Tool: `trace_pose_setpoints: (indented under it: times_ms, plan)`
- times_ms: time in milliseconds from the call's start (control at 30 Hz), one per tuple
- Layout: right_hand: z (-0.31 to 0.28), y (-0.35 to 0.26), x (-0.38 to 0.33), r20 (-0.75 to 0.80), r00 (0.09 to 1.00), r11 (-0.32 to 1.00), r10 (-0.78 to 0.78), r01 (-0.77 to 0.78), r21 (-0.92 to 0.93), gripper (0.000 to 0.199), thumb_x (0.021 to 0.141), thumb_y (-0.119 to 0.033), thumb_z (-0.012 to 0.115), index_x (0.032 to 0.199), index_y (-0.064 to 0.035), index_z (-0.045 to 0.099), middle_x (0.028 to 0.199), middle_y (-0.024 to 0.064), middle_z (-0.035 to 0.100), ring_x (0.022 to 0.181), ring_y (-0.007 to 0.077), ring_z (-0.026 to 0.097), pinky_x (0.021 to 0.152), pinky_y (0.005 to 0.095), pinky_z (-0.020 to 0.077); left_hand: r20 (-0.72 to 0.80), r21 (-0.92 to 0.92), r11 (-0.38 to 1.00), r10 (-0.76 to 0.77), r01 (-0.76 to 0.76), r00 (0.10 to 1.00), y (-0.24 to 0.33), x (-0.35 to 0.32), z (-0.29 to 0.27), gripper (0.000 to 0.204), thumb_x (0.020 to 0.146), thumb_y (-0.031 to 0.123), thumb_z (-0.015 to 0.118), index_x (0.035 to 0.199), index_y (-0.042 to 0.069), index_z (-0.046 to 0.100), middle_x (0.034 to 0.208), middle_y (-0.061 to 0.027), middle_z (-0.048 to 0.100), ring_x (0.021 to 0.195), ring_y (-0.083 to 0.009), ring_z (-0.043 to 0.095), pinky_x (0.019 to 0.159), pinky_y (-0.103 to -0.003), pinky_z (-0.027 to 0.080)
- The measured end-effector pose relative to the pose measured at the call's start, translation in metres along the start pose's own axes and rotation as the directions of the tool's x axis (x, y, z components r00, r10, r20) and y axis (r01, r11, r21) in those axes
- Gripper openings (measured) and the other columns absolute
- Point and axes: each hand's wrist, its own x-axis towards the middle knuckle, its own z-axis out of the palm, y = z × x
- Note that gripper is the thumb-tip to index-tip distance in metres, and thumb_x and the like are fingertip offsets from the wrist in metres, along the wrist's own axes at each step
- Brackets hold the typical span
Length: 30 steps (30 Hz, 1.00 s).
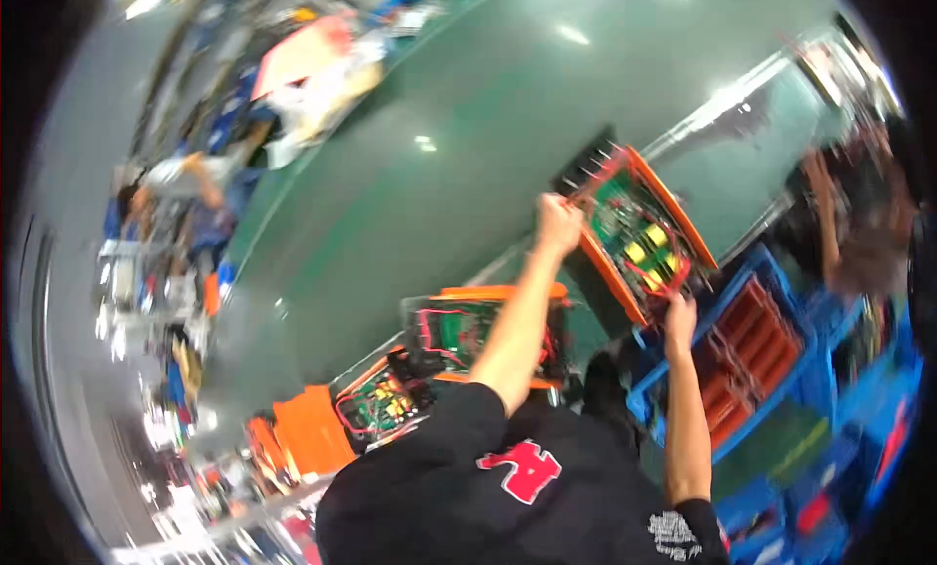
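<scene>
An open electronics unit with orange side panels (673, 209) is between my two hands, tilted at an angle. Inside it, a green circuit board (615, 196) carries yellow blocks (646, 243) and red wires. My left hand (560, 223) is closed on its far left corner. At the near end, my right hand (680, 321) grips the edge beside the red wires; its fingers are partly hidden. A second such unit (459, 331) lies beneath my left forearm, which covers part of it.
Another opened unit (381, 401) and an orange panel (314, 430) lie farther left. A long green table (410, 194) stretches ahead. A blue crate (649, 380) of reddish-brown parts stands on the right, near another person (864, 214). More people sit across the table at left, blurred.
</scene>
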Motion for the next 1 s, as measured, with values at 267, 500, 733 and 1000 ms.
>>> trace_pose_setpoints:
  times_ms: [267,500,733,1000]
  plan:
    - [-0.001,0.025,0.033,0.063,0.979,0.98,-0.195,0.193,0.041,0.022,0.075,-0.016,0.056,0.095,-0.0075,0.053,0.075,-0.0001,0.052,0.061,0.012,0.051,0.053,0.027,0.0418,-0.041,-0.049,0.994,0.097,-0.099,0.994,-0.05,-0.014,0.007,0.036,0.07,0.014,0.059,0.096,-0.006,0.044,0.1,-0.0269,0.046,0.096,-0.0423,0.047,0.084,-0.046,0.041]
    - [-0.014,0.008,0.017,0.198,0.977,0.987,0.074,-0.1,0.129,0.018,0.075,-0.017,0.059,0.088,-0.013,0.048,0.075,-0.001,0.049,0.062,0.0108,0.05,0.048,0.0253,0.0369,0.043,-0.019,0.999,0.045,-0.044,0.998,-0.074,-0.024,-0.001,0.04,0.07,0.024,0.064,0.094,-0.005,0.051,0.095,-0.0249,0.055,0.095,-0.0391,0.053,0.085,-0.043,0.043]
    - [0.01,0.033,0.018,0.094,0.934,0.9,-0.345,0.3,0.316,0.058,0.081,-0.018,0.063,0.13,0.0028,0.04,0.113,0.01,0.058,0.101,0.0182,0.054,0.089,0.0302,0.0416,0.115,0.069,0.994,0.08,-0.089,0.99,-0.048,-0.012,-0.033,0.034,0.067,0.026,0.068,0.08,-0.001,0.054,0.086,-0.0227,0.058,0.083,-0.0314,0.058,0.073,-0.04,0.047]
    - [0.036,0.033,-0.011,-0.314,0.891,0.916,-0.328,0.219,-0.336,0.081,0.078,-0.033,0.061,0.135,0.0098,0.021,0.122,0.0278,0.041,0.112,0.0414,0.04,0.097,0.043,0.0338,0.216,0.107,0.994,-0.046,0.023,0.975,-0.049,-0.007,-0.005,0.047,0.085,0.021,0.052,0.118,-0.008,0.034,0.109,-0.0184,0.047,0.103,-0.024,0.047,0.093,-0.034,0.037]
